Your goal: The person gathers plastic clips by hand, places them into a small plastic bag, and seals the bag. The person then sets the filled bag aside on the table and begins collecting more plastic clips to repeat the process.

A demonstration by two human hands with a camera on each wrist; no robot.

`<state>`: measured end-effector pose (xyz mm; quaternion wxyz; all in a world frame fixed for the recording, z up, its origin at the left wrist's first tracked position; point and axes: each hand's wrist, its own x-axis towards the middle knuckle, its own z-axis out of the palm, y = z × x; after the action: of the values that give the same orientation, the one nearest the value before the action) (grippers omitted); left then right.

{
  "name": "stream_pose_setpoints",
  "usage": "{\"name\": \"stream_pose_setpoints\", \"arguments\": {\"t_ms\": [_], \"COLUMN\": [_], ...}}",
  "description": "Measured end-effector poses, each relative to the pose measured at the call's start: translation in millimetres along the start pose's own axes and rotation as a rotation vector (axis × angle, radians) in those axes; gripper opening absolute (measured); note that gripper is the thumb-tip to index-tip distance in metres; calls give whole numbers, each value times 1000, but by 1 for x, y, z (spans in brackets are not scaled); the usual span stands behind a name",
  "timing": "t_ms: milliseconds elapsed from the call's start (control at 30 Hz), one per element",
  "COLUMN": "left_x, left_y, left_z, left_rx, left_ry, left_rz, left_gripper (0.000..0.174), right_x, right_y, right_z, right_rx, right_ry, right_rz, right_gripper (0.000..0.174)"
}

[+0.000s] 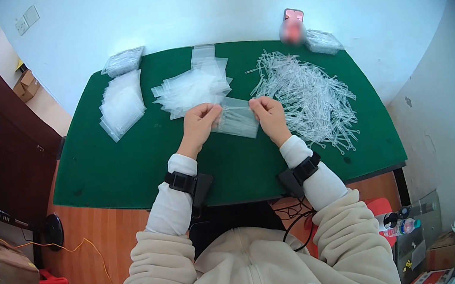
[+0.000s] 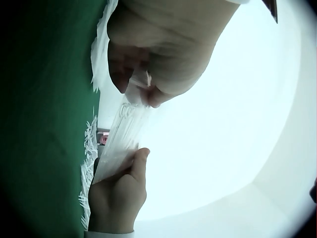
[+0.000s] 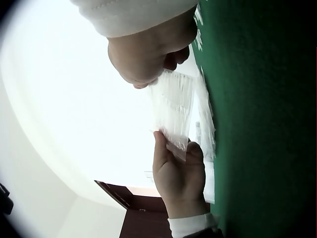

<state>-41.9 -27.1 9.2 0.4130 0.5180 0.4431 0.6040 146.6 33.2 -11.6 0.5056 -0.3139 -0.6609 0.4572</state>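
Over the worktop (image 1: 124, 171), left hand (image 1: 198, 124) and right hand (image 1: 269, 116) are pinching opposite ends of a bag (image 1: 237, 118), likely light, limp, slippery.

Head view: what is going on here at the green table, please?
A person holds a small clear bag between both hands. The left hand pinches one end and the right hand the other, above the green table. The bag seems to hold thin clear sticks. A heap of such sticks lies to the right, loose bags behind.
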Motion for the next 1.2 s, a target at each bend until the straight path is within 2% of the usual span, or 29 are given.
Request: {"name": "stream_pose_setpoints", "arguments": {"t_ms": [100, 267, 367, 400, 500, 667, 767, 933, 1033, 1200], "left_x": [-1, 1, 1, 2, 2, 3, 2, 1, -2, -2], "left_y": [-1, -3, -4, -4, -5, -5, -6, -7, -3, -8], "left_z": [2, 0, 1, 2, 1, -3, -2, 3, 8, 8], "left_rx": [-4, 7, 9, 5, -17, -67, -94, -141, -134, -132], "left_ry": [-33, 44, 104, 131, 159, 162, 137, 93, 88, 85], "left_rz": [5, 60, 101, 124, 153, 156, 144, 104, 95, 94], "left_gripper": [18, 17, 17, 17, 17, 17, 17, 16, 18, 24], "right_x": [1, 0, -2, -2, -4, -1, 2, -1, -4, -5], "right_y": [2, -5, -18, -17, -9, -4, -6, -8, -5, -2], "right_z": [0, 0, 3, 3, 4, 3, 4, 7, 6, 6], "right_rx": [-22, 183, 306, 306, 92, 54, 152, 253, 199, 134], "right_ry": [166, 182, 127, 128, -233, -132, 130, 105, -47, -22], "right_rz": [-73, -49, 156, 156, 193, 61, 84, 197, 78, 63], "right_gripper": [21, 20, 17, 17, 12, 11, 15, 24, 31, 33]}}
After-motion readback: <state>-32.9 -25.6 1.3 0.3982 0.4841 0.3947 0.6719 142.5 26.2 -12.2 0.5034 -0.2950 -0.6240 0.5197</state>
